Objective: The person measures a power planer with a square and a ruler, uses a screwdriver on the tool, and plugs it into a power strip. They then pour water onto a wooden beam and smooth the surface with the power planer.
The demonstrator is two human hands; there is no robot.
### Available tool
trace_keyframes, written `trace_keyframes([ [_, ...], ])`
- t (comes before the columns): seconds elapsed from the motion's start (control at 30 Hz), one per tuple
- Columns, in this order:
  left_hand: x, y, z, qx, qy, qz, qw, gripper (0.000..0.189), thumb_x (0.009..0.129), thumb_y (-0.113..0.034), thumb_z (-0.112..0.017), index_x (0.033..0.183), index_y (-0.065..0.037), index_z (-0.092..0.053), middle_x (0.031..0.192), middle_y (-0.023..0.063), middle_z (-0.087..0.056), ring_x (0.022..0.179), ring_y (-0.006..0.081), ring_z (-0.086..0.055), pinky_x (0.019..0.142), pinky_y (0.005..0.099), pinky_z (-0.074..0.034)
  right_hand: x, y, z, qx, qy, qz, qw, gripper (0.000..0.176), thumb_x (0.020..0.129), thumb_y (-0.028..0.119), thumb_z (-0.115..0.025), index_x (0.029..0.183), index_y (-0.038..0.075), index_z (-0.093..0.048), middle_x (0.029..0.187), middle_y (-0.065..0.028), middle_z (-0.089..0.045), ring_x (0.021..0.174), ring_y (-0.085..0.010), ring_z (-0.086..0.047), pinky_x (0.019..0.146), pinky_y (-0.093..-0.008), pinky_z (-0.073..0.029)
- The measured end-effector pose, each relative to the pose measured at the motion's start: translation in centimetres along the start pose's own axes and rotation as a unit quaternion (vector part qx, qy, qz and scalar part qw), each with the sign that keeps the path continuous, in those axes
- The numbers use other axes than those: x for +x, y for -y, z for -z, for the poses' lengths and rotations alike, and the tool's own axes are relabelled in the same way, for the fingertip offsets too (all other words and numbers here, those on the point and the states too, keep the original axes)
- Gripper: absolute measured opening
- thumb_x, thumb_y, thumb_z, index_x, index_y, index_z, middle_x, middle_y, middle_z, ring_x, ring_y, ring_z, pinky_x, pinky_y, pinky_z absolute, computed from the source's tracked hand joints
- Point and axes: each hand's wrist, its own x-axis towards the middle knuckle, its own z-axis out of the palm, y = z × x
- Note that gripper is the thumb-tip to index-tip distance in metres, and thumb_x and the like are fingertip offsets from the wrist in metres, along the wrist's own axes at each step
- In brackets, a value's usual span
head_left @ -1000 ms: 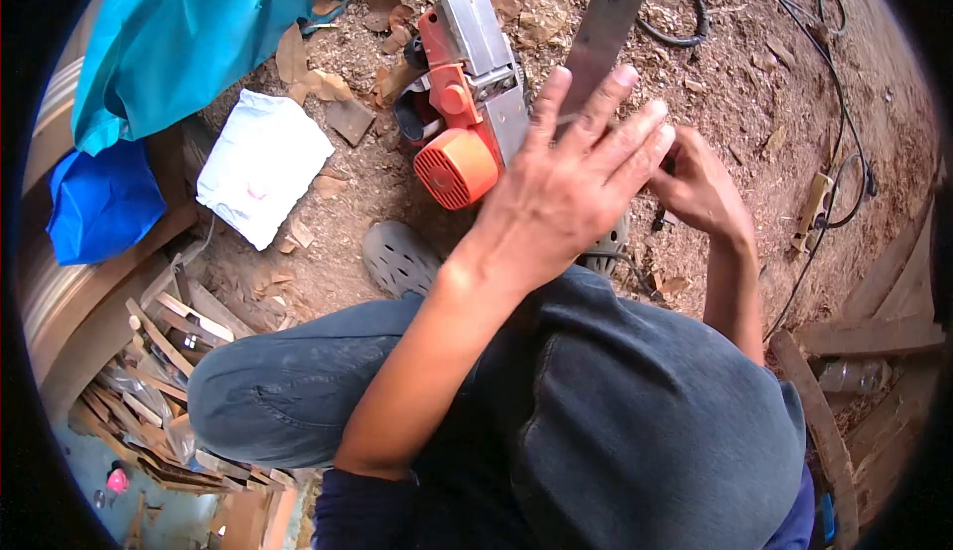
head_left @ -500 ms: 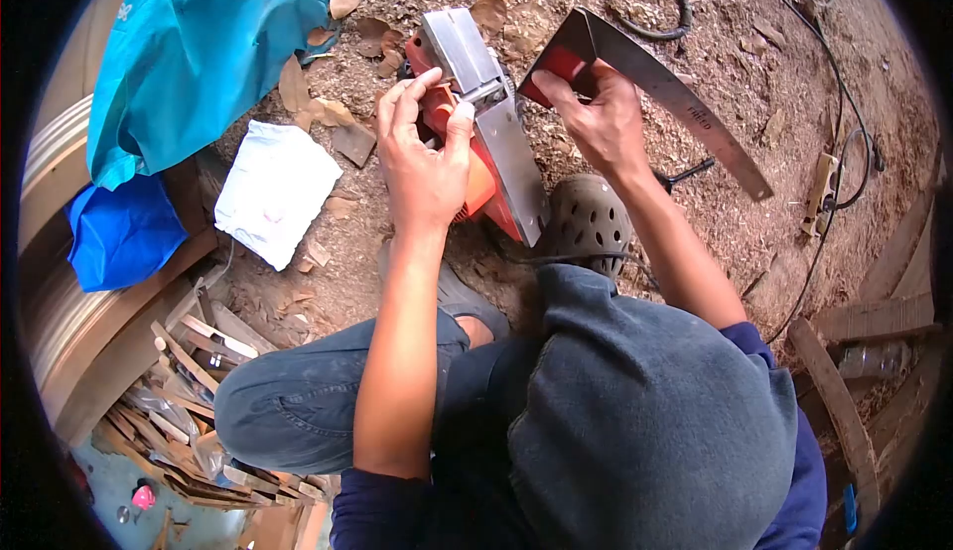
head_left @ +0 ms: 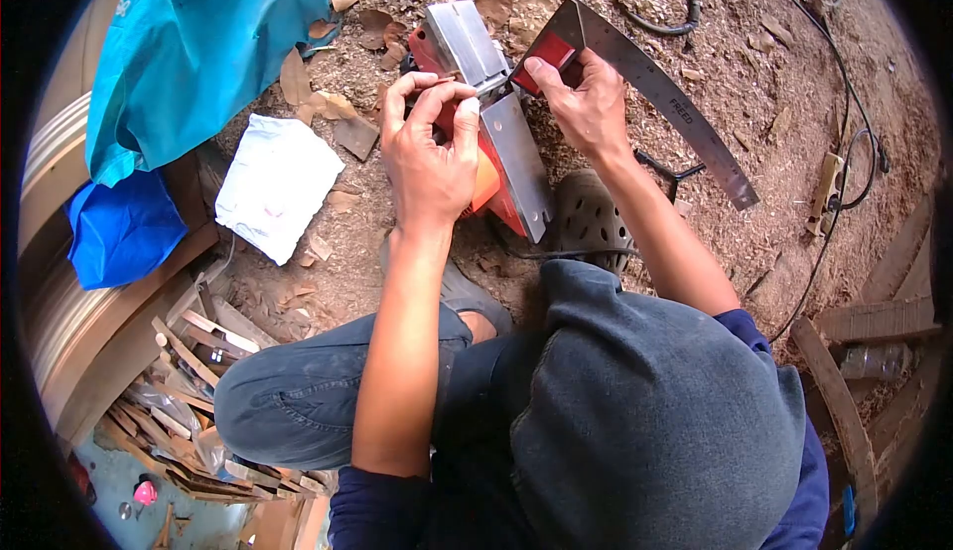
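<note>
A red electric planer (head_left: 516, 168) lies with its metal sole facing up in front of me. My left hand (head_left: 429, 148) is at its left side, thumb and fingers bent towards each other near the gap in the sole; whatever lies between the fingertips is too small to name. In my right hand (head_left: 586, 103) is the red and black handle of a try square (head_left: 675, 103) marked "FREED". Its handle end is beside the planer's gap, and its long metal blade points out to the right.
Wood shavings and dry leaves (head_left: 496, 6) cover the ground. Teal cloth (head_left: 199, 64), a white cloth (head_left: 278, 188) and a blue cloth (head_left: 124, 232) lie left. Black cable (head_left: 844, 93) runs along the right. Scrap wood (head_left: 169, 401) is at lower left. A shoe (head_left: 586, 217) is near the planer.
My right hand has moved slightly left and up, bringing the square's handle closer to the planer's gap. The fingers of my left hand have bent in towards the thumb.
</note>
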Motion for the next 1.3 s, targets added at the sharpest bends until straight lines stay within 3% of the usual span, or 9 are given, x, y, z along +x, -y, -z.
trace_keyframes([
  [0.1,0.0,-0.3,0.1,-0.013,-0.004,0.008,1.000,0.010,0.089,-0.011,-0.076,0.098,-0.009,-0.076,0.113,0.0113,-0.061,0.096,0.0269,-0.066,0.081,0.0398,-0.055,-0.1,-0.3,-0.2,0.002,0.001,-0.003,1.000,0.037,0.091,0.035,-0.081,0.100,0.000,-0.074,0.081,-0.0060,-0.076,0.072,-0.0099,-0.065,0.069,-0.0299,-0.053],
  [0.33,0.2,0.1,0.1,0.009,0.008,0.001,1.000,0.009,0.090,-0.011,-0.074,0.098,-0.009,-0.074,0.112,0.0116,-0.061,0.096,0.0273,-0.065,0.081,0.0396,-0.055,0.1,-0.6,-0.4,-0.008,0.001,0.010,1.000,0.037,0.091,0.035,-0.081,0.099,-0.001,-0.075,0.080,-0.0061,-0.075,0.070,-0.0095,-0.064,0.067,-0.0299,-0.053],
  [0.43,0.3,-0.2,0.1,0.020,0.003,-0.016,1.000,0.008,0.091,-0.009,-0.074,0.097,-0.005,-0.073,0.112,0.0090,-0.060,0.084,0.0185,-0.067,0.079,0.0347,-0.055,0.1,-0.1,-0.3,-0.001,0.000,0.009,1.000,0.037,0.091,0.035,-0.081,0.099,-0.001,-0.075,0.079,-0.0064,-0.075,0.070,-0.0098,-0.065,0.067,-0.0301,-0.053],
  [0.73,0.4,-0.3,0.1,0.020,0.004,-0.019,1.000,0.008,0.091,-0.009,-0.074,0.098,-0.005,-0.073,0.112,0.0095,-0.060,0.086,0.0197,-0.067,0.079,0.0354,-0.055,0.1,-0.4,-0.5,-0.007,-0.001,0.010,1.000,0.036,0.091,0.034,-0.081,0.100,-0.001,-0.075,0.081,-0.0072,-0.076,0.071,-0.0101,-0.067,0.068,-0.0299,-0.054],
  [0.8,0.4,-0.4,0.1,-0.006,0.010,0.005,1.000,0.008,0.090,-0.011,-0.074,0.098,-0.008,-0.073,0.110,0.0115,-0.059,0.096,0.0281,-0.064,0.081,0.0398,-0.054,0.0,-0.1,-0.4,0.006,-0.001,0.003,1.000,0.035,0.092,0.033,-0.081,0.100,0.000,-0.075,0.081,-0.0068,-0.077,0.072,-0.0098,-0.067,0.069,-0.0297,-0.054],
  [0.93,0.3,-0.2,0.0,-0.011,0.015,0.025,1.000,0.008,0.090,-0.011,-0.074,0.098,-0.008,-0.073,0.110,0.0115,-0.059,0.096,0.0283,-0.064,0.081,0.0399,-0.055,0.0,0.1,-0.4,-0.004,-0.001,-0.002,1.000,0.034,0.092,0.032,-0.081,0.101,0.000,-0.075,0.083,-0.0062,-0.077,0.072,-0.0096,-0.067,0.069,-0.0297,-0.054],
  [1.0,0.3,-0.1,0.0,0.013,0.011,-0.004,1.000,0.008,0.092,-0.009,-0.073,0.098,-0.004,-0.072,0.111,0.0092,-0.059,0.082,0.0186,-0.067,0.078,0.0350,-0.055,0.1,-0.2,-0.5,-0.002,-0.006,0.010,1.000,0.034,0.092,0.032,-0.081,0.101,0.000,-0.075,0.084,-0.0069,-0.078,0.073,-0.0098,-0.067,0.070,-0.0299,-0.054],
  [1.2,0.4,0.1,-0.1,0.025,0.000,-0.038,0.999,0.008,0.092,-0.009,-0.073,0.098,-0.004,-0.072,0.111,0.0089,-0.058,0.080,0.0172,-0.066,0.077,0.0335,-0.055,0.0,0.1,-0.4,0.000,-0.006,0.006,1.000,0.033,0.092,0.031,-0.081,0.103,0.000,-0.075,0.087,-0.0083,-0.078,0.075,-0.0107,-0.067,0.071,-0.0301,-0.054],
  [1.3,0.3,-0.1,0.0,0.005,0.014,-0.004,1.000,0.007,0.092,-0.008,-0.073,0.097,-0.004,-0.071,0.111,0.0090,-0.058,0.081,0.0176,-0.066,0.077,0.0340,-0.055,0.0,0.7,-0.1,0.006,-0.003,-0.014,1.000,0.034,0.092,0.031,-0.080,0.103,0.000,-0.075,0.087,-0.0081,-0.078,0.076,-0.0112,-0.068,0.072,-0.0305,-0.055],
])
